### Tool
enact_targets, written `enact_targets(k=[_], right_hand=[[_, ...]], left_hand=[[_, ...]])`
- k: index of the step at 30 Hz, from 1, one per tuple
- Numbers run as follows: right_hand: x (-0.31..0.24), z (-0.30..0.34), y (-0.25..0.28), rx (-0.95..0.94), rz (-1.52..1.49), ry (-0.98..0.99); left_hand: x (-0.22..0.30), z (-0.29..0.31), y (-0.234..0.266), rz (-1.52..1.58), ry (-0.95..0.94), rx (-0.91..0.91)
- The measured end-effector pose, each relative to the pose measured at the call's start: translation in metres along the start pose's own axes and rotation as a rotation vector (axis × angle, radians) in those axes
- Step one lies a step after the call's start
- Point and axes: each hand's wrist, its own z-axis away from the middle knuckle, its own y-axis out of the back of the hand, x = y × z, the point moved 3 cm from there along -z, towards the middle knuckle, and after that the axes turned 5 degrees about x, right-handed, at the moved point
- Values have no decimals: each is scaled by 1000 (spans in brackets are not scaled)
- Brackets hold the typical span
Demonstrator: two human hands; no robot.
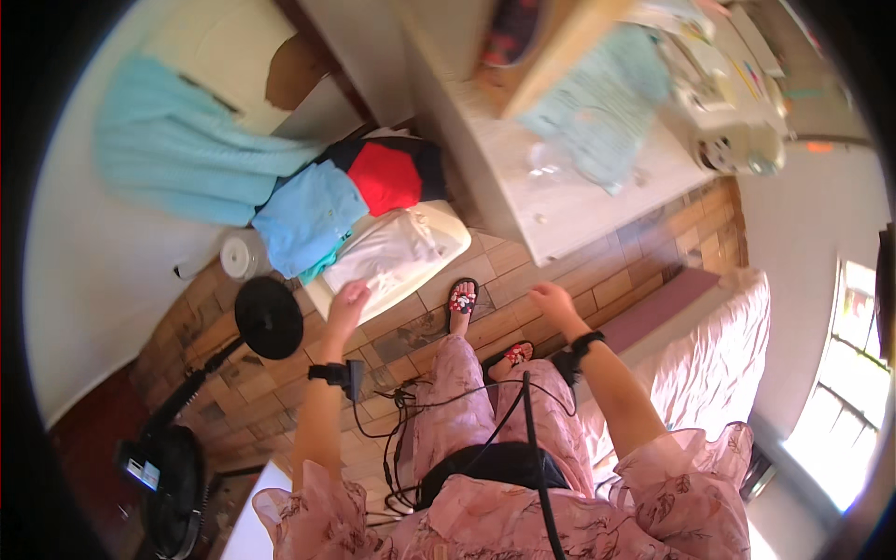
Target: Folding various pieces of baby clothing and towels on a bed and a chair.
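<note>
- Pale cloth [390, 246] lies in the cream tub [452, 254], near the left hand [348, 303]; looks light, floppy, so I'd grab a bunched edge.
- Right hand [554, 304] hovers, fingers curled. Can't tell if either's pinching anything; fingertips are blurry.
- Blue garment [313, 213] hides the tub's far side.

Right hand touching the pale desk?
Apart. The head view shows a strip of brown floor between the right hand and the near corner of the pale desk.
</note>
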Motion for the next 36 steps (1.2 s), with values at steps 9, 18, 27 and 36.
enact_targets(k=[9,18,27,36], right_hand=[[276,270,99,608,-921,-897],[349,432,-41,950,-1699,-1247],[441,456,-61,1396,-1309,-1174],[435,410,-8,1071,-1172,-925]], left_hand=[[108,53,-193,-355,-174,-511],[222,173,-402,-753,-627,-911],[273,346,-516,-989,-694,-1315],[220,435,-599,-1156,-639,-1516]])
